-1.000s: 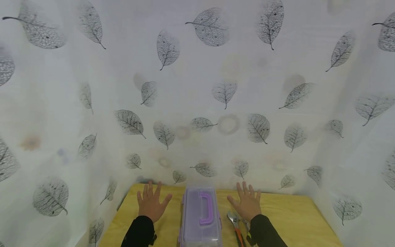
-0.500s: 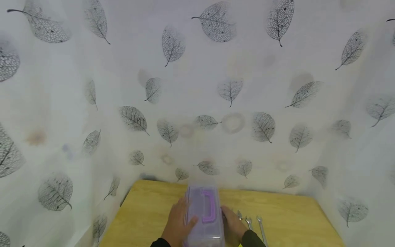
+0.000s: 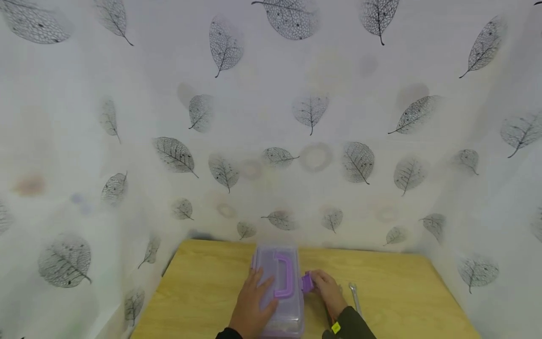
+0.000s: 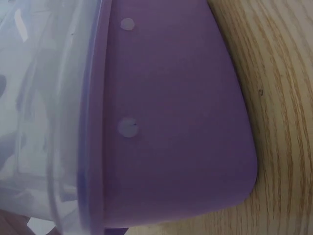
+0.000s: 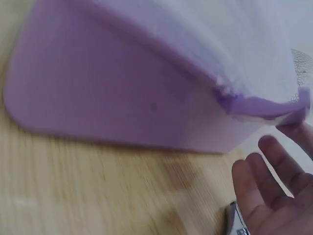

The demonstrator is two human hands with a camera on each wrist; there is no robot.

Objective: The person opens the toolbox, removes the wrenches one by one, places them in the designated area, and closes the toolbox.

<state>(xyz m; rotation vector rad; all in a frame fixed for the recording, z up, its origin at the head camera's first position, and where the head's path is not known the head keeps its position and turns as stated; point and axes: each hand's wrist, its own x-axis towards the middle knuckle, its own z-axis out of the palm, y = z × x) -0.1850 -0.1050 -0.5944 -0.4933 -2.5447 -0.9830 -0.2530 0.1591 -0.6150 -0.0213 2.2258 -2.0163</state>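
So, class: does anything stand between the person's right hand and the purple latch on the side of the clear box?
Nothing visible does. The right hand is already at the purple latch on the clear box, and the wrench lies off to its right on the table. The left hand rests on the lid.

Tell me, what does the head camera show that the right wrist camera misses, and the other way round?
Only the head view shows the left hand resting on the box's clear lid, the purple handle, a wrench beside the right hand, and the leaf-patterned curtain. Only the right wrist view shows the box's purple base close up, sitting on the wood, and that hand's palm and fingers from below. Both show the box, its purple side latch, the right hand and the wooden table.
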